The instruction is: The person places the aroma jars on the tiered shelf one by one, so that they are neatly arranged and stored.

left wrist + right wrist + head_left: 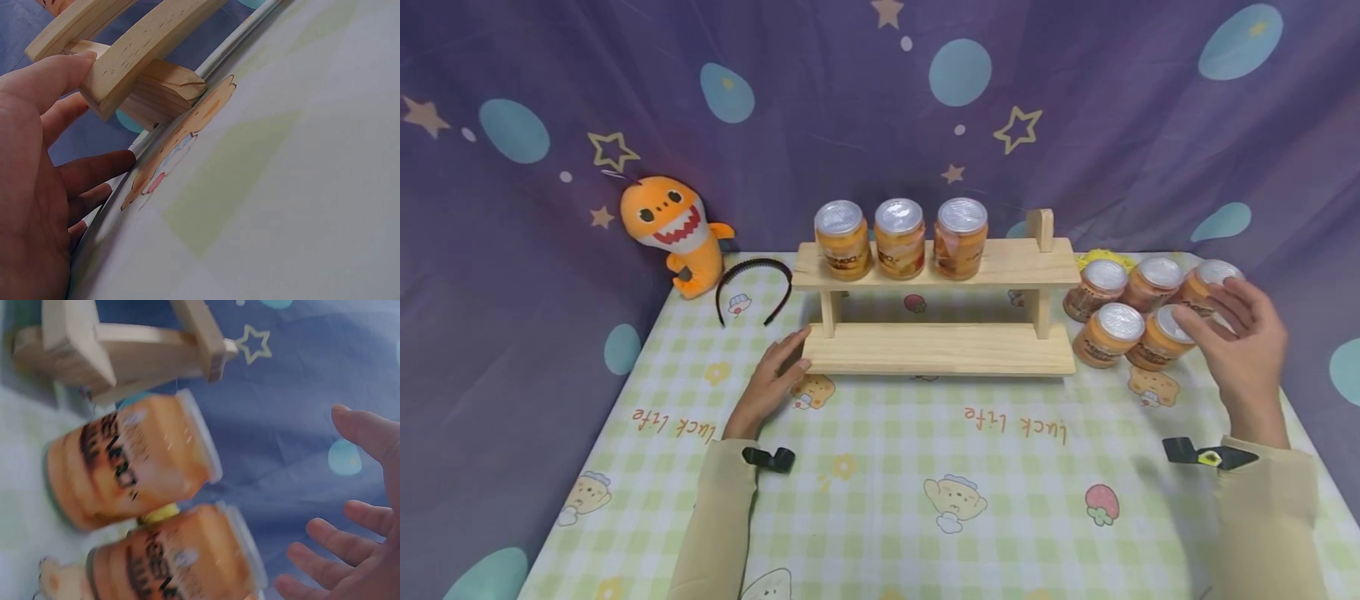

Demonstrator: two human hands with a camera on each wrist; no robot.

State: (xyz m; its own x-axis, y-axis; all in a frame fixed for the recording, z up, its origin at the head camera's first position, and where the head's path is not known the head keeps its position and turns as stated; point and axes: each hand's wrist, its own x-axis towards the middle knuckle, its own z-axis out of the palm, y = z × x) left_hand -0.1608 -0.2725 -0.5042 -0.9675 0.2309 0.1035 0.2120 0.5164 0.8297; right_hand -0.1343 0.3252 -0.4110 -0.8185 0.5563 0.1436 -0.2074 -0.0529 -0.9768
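My left hand point(772, 380) is at the left end of a two-tier wooden shelf point(940, 350), fingers extended. In the left wrist view its thumb point(69, 72) touches the corner of a shelf board, while the other fingers spread near the tablecloth. Three orange jars with silver lids stand on the upper tier, among them a left jar point(844, 242). To the right of the shelf, several more such jars stand grouped, including a front jar point(1107, 336). Above this group's right side hovers my right hand point(1251, 354), fingers apart and nothing between them.
An orange shark plush point(681, 233) leans at the back left, and a black headband point(754, 265) lies beside the shelf. Something yellow point(1105, 258) shows behind the right jars. A purple curtain point(850, 125) hangs behind the checked tablecloth point(880, 492).
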